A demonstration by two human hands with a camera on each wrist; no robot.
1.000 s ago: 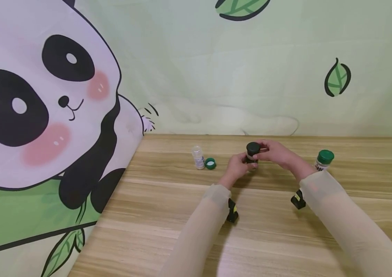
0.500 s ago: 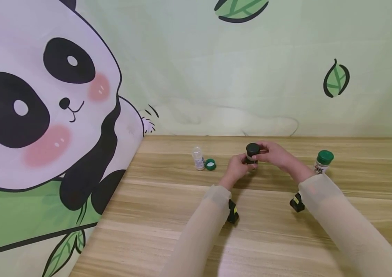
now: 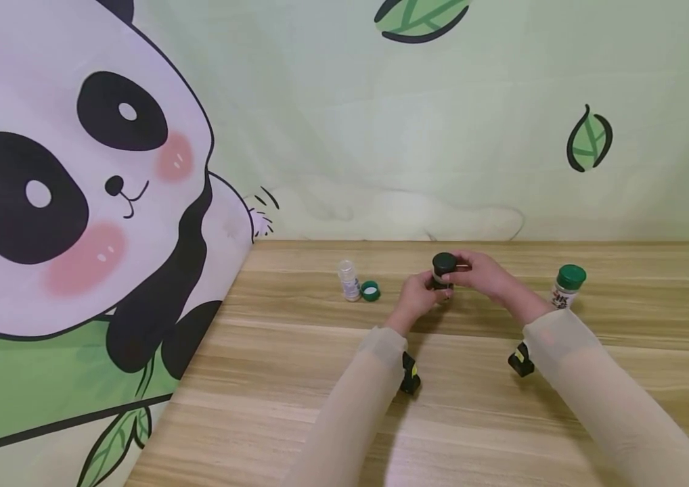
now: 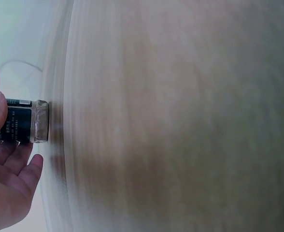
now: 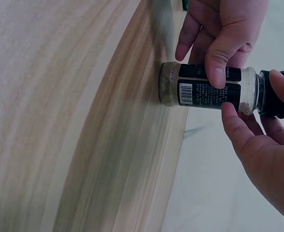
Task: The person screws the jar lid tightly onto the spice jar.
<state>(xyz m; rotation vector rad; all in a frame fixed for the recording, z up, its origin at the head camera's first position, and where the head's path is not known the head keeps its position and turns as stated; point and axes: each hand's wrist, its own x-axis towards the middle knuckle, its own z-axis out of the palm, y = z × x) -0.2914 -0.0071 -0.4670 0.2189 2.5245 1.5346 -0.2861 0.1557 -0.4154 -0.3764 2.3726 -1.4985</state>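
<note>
A spice bottle [image 5: 209,92] with a black label and a black cap [image 3: 444,262] stands upright on the table between both hands. My left hand [image 3: 414,297] grips its body, the thumb lying across the label in the right wrist view. From the other side my right hand [image 3: 484,274] holds the cap, with one fingertip near the label. A clear neck band shows between cap and body in the right wrist view. The left wrist view catches only the lower part of the bottle [image 4: 19,121], with fingers around it.
To the left, a small clear bottle [image 3: 349,283] without a cap stands beside a loose green cap [image 3: 370,291]. A green-capped spice bottle [image 3: 567,284] stands right, partly behind the right sleeve. A panda-print cloth [image 3: 344,135] backs the wooden table [image 3: 271,392].
Both hands keep their hold on the black-capped bottle and hardly move. The whole head view has shifted slightly downward in the frame.
</note>
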